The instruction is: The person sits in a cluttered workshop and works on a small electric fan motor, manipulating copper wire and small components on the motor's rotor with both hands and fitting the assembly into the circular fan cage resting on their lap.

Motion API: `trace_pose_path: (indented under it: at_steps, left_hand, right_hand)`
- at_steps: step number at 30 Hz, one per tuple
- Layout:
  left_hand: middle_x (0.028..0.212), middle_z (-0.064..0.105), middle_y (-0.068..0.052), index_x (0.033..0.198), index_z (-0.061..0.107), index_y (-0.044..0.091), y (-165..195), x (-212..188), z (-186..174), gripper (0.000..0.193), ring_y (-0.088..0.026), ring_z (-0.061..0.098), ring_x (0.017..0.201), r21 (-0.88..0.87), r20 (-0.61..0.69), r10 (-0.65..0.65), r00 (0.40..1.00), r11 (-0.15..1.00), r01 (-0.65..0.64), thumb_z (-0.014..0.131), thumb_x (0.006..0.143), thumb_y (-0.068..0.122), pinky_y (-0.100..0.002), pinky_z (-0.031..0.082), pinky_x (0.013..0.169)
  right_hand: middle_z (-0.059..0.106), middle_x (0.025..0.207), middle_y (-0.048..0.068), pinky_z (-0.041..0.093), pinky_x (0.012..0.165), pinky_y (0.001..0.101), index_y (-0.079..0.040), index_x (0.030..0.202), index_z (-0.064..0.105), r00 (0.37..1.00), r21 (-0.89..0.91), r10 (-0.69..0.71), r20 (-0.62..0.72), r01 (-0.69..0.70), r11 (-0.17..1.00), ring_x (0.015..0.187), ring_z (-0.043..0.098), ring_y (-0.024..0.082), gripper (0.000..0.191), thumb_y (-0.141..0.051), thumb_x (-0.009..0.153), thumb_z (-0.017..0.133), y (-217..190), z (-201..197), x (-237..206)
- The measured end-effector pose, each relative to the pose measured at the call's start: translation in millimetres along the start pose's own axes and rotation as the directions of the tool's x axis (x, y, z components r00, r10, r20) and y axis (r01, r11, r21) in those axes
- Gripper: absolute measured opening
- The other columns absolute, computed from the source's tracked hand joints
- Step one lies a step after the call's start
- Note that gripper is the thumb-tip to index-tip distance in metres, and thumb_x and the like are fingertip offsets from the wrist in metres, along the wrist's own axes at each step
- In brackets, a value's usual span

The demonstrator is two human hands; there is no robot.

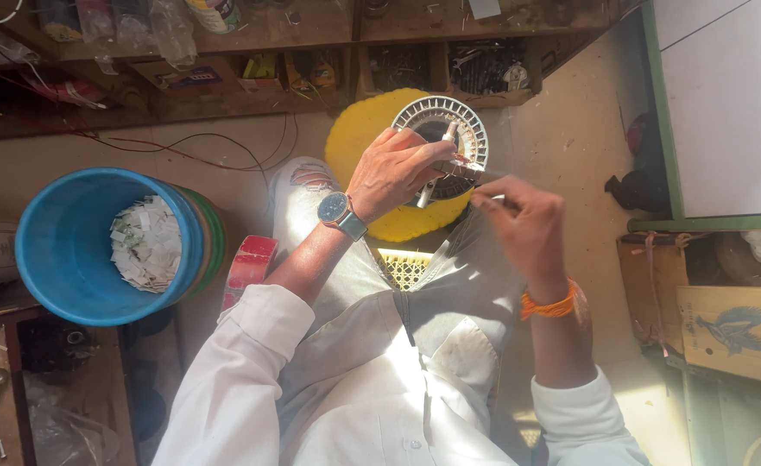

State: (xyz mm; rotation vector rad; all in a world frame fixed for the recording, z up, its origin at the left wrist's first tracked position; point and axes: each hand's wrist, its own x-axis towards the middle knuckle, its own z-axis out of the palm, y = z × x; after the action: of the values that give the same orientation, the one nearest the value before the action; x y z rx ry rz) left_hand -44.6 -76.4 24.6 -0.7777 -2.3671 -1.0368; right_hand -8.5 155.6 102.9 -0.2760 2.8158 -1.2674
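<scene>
White sleeves fill the near edge. Beyond them, the right hand is closed, pinching something thin that I cannot make out. The left hand, with a wristwatch, grips the round slotted metal ring over the lap, above a yellow disc. The ring looks stiff, fairly heavy and sharp-edged; its outer rim seems the safest hold. A blue bucket of paper scraps stands to the left.

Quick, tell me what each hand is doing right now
Left hand: closed on the round slotted metal part, steadying it.
Right hand: fingers pinched shut near that part; what they grip cannot be told.
</scene>
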Motion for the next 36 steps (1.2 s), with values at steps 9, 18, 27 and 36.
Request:
trace_pose_path:
  at_steps: [9, 18, 27, 36]
  left_hand:
    - [0.098, 0.069, 0.006, 0.123, 0.064, 0.025, -4, -3, -8, 0.033, -0.016, 0.061, 0.094, -0.003, 0.031, -0.011, 0.999, 1.0, 0.011, 0.077, 0.093, 0.029, -0.034, 0.047, 0.085]
    - [0.105, 0.071, 0.009, 0.135, 0.061, 0.026, 0, -8, -15, 0.039, -0.016, 0.06, 0.095, 0.051, 0.064, -0.019, 0.998, 0.999, 0.016, 0.072, 0.098, 0.031, -0.033, 0.046, 0.087]
    - [0.132, 0.064, 0.005, 0.121, 0.069, 0.024, 13, -53, -15, 0.04, -0.019, 0.056, 0.115, 0.167, 0.033, 0.246, 0.969, 0.954, -0.248, 0.078, 0.083, 0.02, -0.038, 0.044, 0.101]
    - [0.092, 0.075, -0.002, 0.101, 0.078, 0.006, 47, -62, 43, 0.009, -0.008, 0.065, 0.076, -0.873, -0.094, -0.734, 0.673, 0.385, 0.298, 0.077, 0.095, 0.013, -0.023, 0.051, 0.065]
  right_hand:
    - [0.076, 0.094, 0.011, 0.057, 0.075, 0.031, -0.002, 0.1, 0.073, 0.955, -0.133, -0.295, 0.026, 0.296, 0.946, 0.083, 0.076, 0.023, 0.016, 0.005, 0.086, 0.069, -12, 40, -10]
    - [0.076, 0.094, 0.011, 0.055, 0.068, 0.0336, -0.001, 0.09, 0.069, 0.945, -0.185, -0.327, 0.031, 0.327, 0.927, 0.079, 0.074, 0.027, 0.009, 0.002, 0.085, 0.075, 2, 65, -19]
    - [0.07, 0.082, 0.012, 0.053, 0.066, 0.0353, -0.001, 0.089, 0.069, 0.923, -0.14, -0.356, 0.144, 0.375, 0.916, 0.071, 0.069, 0.027, 0.011, -0.004, 0.086, 0.079, 0, 55, -28]
    - [0.064, 0.068, 0.01, 0.042, 0.055, 0.0322, 0.0, 0.095, 0.076, 0.959, -0.142, -0.282, 0.018, 0.282, 0.949, 0.057, 0.056, 0.016, 0.011, -0.01, 0.092, 0.08, -32, 18, 23]
